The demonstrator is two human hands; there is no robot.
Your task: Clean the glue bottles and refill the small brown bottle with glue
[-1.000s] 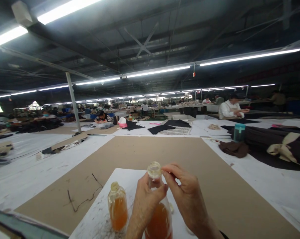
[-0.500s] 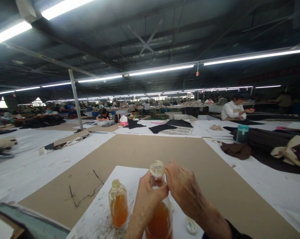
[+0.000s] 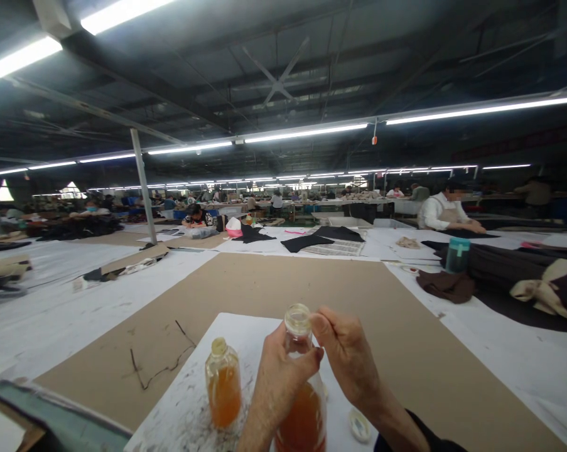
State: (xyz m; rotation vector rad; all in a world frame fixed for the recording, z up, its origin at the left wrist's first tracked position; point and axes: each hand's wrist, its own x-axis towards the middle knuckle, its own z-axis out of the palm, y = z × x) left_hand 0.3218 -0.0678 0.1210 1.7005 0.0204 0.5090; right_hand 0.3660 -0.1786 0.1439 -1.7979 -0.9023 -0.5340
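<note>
A clear bottle [image 3: 302, 417] with orange liquid stands uncapped in front of me. My left hand [image 3: 283, 376] is wrapped round it just below the neck. My right hand [image 3: 344, 351] is closed in a pinch at the right side of the bottle's rim; whatever lies between thumb and finger is hidden. To the left stands a smaller bottle [image 3: 223, 392] of orange liquid with a yellowish top. On the white board [image 3: 236, 323] below, a pale round cap [image 3: 360, 425] lies to the right of the large bottle.
Brown paper [image 3: 283, 282] covers the table beyond the board, with a bent dark wire [image 3: 163, 370] on the left. A teal-lidded container [image 3: 457, 254] and dark fabric [image 3: 504, 282] lie at the right. Across the table, a person in white [image 3: 446, 210] works.
My right hand has rolled and shifted slightly, its fingers now pinched at the rim's right edge. My left hand keeps its hold. The person across has lowered their hands to the fabric.
</note>
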